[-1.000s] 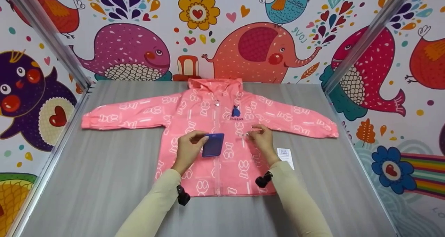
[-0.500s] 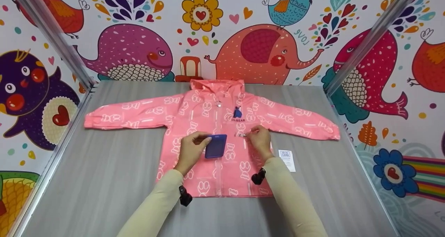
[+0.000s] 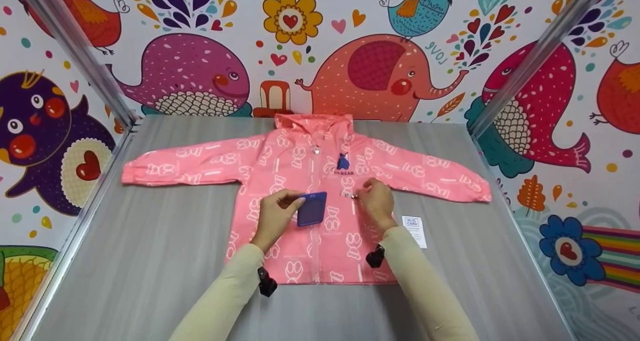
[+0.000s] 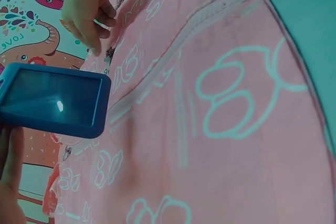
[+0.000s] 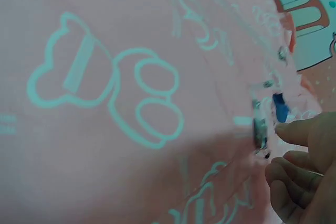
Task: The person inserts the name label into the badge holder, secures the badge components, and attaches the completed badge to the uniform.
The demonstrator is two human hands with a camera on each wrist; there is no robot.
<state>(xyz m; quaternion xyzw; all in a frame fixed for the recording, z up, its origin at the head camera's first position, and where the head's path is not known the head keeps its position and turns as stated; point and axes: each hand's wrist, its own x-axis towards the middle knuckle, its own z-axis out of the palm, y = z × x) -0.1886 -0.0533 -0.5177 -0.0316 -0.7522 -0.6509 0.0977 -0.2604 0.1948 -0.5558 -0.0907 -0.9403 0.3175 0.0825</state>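
A pink child's jacket with white bear outlines lies front up, sleeves spread, hood away from me. Over its zipper, my left hand pinches the top corner of a dark blue badge holder. The holder tilts, its clear window facing the left wrist camera. My right hand is over the jacket's right half, below the blue bear emblem. At its fingertips is a small metal badge clip with a clear plastic strap. The badge holder and the clip are apart.
A white printed card lies on the grey table to the right of the jacket. Metal posts stand at the table's back corners. Walls with painted animals enclose the back and sides.
The right hand's fingers have drawn in around the badge clip, and its wrist has turned slightly. The left hand keeps its pinch on the badge holder. The head view has shifted a little.
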